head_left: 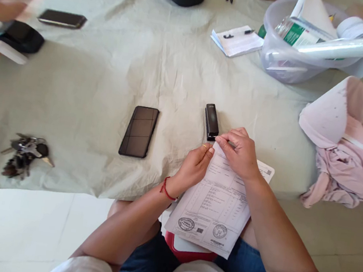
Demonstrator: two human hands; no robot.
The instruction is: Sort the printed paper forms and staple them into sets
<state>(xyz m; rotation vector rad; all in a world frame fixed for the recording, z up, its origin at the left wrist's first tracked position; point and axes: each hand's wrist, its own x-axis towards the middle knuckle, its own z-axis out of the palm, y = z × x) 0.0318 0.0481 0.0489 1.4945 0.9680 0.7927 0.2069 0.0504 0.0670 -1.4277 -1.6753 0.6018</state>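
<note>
Printed sheets of paper (213, 199), with round ink stamps near the bottom, hang over the table's front edge above my lap. My left hand (196, 163) pinches their top left corner between thumb and fingers. At the same corner my right hand (238, 151) is closed, its thumb and fingertips pressed on the paper's top edge. Just beyond my fingertips lies a black stapler (211, 121), its near end close to the corner. Whether a fingertip touches the stapler I cannot tell. A black smartphone (139, 131) rests on the cloth to the left.
A bunch of keys (26, 155) lies at the front left. Pink cloth (346, 163) is heaped at the right, below a plastic tub (276, 61) of papers. A notepad (237, 40) with pens lies behind. At far left are another phone (62, 19) and someone's arm (8, 10).
</note>
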